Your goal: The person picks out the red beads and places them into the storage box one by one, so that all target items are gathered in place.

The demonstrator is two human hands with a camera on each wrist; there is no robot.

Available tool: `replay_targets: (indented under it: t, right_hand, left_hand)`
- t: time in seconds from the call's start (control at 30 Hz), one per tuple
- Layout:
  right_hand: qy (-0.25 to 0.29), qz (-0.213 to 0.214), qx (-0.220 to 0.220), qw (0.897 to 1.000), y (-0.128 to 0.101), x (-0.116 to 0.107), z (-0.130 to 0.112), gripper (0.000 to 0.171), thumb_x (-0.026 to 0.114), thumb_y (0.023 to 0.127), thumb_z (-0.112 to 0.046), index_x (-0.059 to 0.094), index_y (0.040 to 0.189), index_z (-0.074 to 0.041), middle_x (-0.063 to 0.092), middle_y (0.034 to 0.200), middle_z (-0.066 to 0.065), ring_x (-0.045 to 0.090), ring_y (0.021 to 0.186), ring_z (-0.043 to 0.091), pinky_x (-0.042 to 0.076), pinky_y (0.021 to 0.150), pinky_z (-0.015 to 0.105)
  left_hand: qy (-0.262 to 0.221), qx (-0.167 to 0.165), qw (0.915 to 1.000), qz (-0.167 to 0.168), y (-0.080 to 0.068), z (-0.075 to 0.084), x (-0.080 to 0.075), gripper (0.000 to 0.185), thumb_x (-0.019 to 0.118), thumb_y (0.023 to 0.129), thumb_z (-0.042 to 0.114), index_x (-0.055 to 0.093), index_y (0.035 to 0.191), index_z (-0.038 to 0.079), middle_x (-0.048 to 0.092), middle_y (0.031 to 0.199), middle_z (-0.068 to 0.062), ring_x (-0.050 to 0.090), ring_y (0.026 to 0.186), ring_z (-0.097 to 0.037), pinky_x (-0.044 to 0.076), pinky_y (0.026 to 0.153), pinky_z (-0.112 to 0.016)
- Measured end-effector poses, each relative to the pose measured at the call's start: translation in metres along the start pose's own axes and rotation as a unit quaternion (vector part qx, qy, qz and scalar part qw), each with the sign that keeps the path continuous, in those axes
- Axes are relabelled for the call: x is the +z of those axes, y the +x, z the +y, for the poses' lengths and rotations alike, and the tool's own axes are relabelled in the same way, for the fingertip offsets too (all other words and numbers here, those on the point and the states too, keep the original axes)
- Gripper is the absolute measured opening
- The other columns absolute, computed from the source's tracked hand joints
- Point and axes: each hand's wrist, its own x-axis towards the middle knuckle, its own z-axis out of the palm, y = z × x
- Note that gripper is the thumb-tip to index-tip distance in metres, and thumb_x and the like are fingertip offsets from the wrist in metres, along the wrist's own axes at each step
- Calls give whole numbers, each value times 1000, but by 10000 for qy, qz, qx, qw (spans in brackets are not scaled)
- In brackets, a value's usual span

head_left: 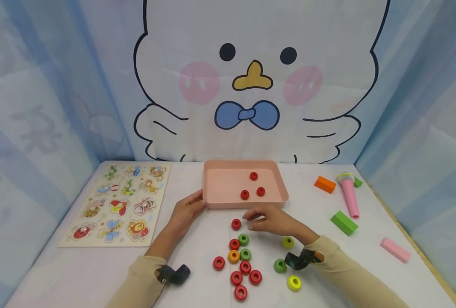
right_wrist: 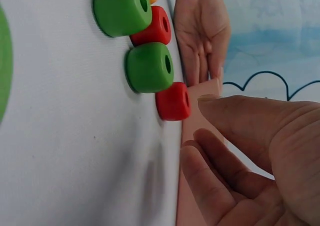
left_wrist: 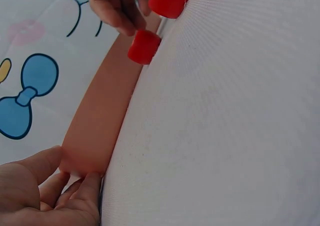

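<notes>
Surface (head_left: pixel 197 282): backdrop (head_left: pixel 197 145) behind. Board (head_left: pixel 131 214): left rear. Tray (head_left: pixel 222 184): middle rear, right of the board. Three rings (head_left: pixel 245 195): in the tray, two in front, one behind. Ten rings (head_left: pixel 245 271): before the tray, loosely grouped. Three more rings (head_left: pixel 280 269): right of that group, spaced apart. Microphone (head_left: pixel 349 196): right rear, one block (head_left: pixel 325 184) to its left, another block (head_left: pixel 358 183) just right. Two further blocks (head_left: pixel 344 223): before the microphone, one farther right and forward.
</notes>
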Motion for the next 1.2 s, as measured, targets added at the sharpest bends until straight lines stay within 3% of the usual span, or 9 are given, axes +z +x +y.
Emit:
replay_targets:
  t: [0.23, 0.53, 0.8, 1.2]
  right_hand:
    - [-234, 13, -293, 9993, 15, -2, -1, 30, 71, 91, -10, 67, 120, -6, 67, 113, 2, 61, 107, 21, 54, 94, 33]
    - [-328, 5, -330, 9989, 29, 12, -4, 29, 75, 87, -10, 70, 116, -6, 67, 108, -2, 62, 96, 15, 55, 86, 26]
    - [-367, 82, -128, 9992, 27, 22, -2, 26, 77, 85, -12, 73, 110, -10, 66, 104, -6, 61, 93, 13, 55, 84, 23]
    - [-265, 22, 22, 9996, 20, 13, -5, 27, 75, 89, -15, 71, 115, -10, 66, 107, -6, 62, 100, 15, 54, 89, 27]
  left_hand:
    - [-40, 111, 9999, -56, 7, 6, 1, 53, 56, 98, 2, 39, 148, -1, 39, 152, -15, 40, 137, -24, 39, 108, -29]
    - [-65, 180, 9998, 12, 6, 4, 2, 52, 56, 97, -1, 41, 147, -3, 40, 151, -18, 40, 137, -27, 38, 110, -33]
    - [14, 50, 9999, 147, -1, -3, 1, 51, 58, 96, 1, 44, 146, -1, 43, 149, -16, 42, 135, -26, 39, 109, -33]
    - [36, 175, 9998, 10, 0, -5, 1, 51, 55, 97, 0, 41, 146, -3, 40, 150, -19, 39, 137, -28, 37, 110, -36]
